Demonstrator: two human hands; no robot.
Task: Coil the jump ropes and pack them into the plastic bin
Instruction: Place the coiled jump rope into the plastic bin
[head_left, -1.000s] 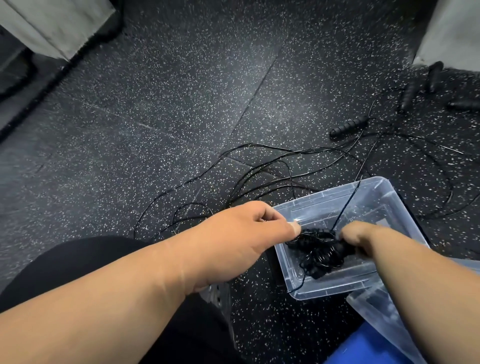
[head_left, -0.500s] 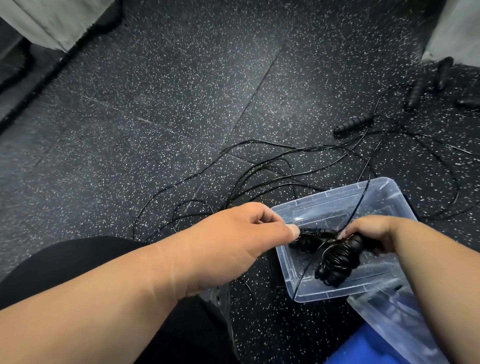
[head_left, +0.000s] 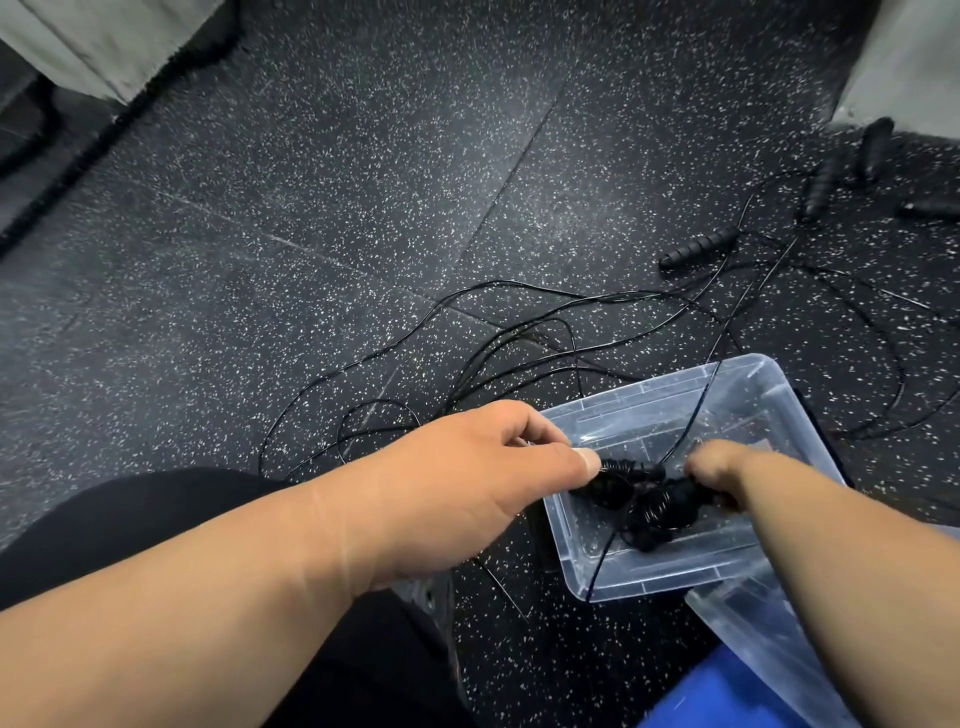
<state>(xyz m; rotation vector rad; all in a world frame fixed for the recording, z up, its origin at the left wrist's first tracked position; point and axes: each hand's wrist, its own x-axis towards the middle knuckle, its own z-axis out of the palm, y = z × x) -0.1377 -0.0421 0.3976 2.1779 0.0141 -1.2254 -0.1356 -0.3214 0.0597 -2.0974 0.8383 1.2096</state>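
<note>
A clear plastic bin (head_left: 763, 571) sits on the speckled black floor at the lower right. Over it, both hands hold a coiled black jump rope (head_left: 649, 499) with its handles bundled in the coil. My left hand (head_left: 467, 483) pinches the coil's left end. My right hand (head_left: 719, 465) grips its right end, fingers curled. A strand of rope runs from the bundle up over the bin's far rim. Loose black rope (head_left: 498, 332) lies tangled on the floor beyond the bin.
Several black ribbed handles lie at the right, one (head_left: 698, 247) nearest and others (head_left: 823, 189) close to a pale wall. A second clear bin (head_left: 748, 639) and a blue object (head_left: 727, 696) sit at the bottom right. My dark-clad leg fills the lower left.
The coiled bundle, which had dropped lower on its right side half a second ago, is level again between both hands. The right hand has drawn back slightly toward the left hand.
</note>
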